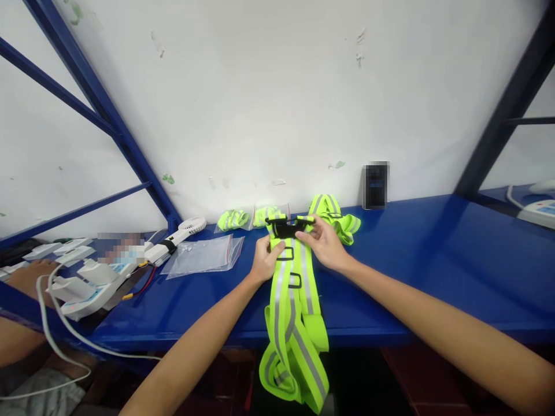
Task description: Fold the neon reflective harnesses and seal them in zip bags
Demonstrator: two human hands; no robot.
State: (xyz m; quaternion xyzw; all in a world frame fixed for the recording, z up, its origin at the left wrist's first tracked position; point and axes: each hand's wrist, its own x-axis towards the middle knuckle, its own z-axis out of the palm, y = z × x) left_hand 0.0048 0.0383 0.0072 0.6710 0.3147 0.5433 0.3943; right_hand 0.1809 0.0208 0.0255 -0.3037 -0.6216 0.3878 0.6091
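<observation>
A neon-yellow reflective strap vest (pixel 281 294) with grey stripes and black buckles is stretched between my hands. My left hand (pixel 263 260) pinches its upper left side near a black slider. On the upper right, my right hand (pixel 324 245) grips the strap ends by the black fittings, thumb in front. Below my hands, the straps run down over the table's front edge and hang in loose loops. Just behind my right hand lies a loose bundle of the same yellow webbing (pixel 332 214).
Two bagged yellow bundles, one of them a folded strap roll (pixel 233 219), lie by the wall. Clear plastic bags (pixel 199 257), a white handheld fan (pixel 191 226) and a power strip (pixel 99 283) with cables are left. A dark box (pixel 375 186) stands back right. Another person's arm (pixel 32 280) shows far left.
</observation>
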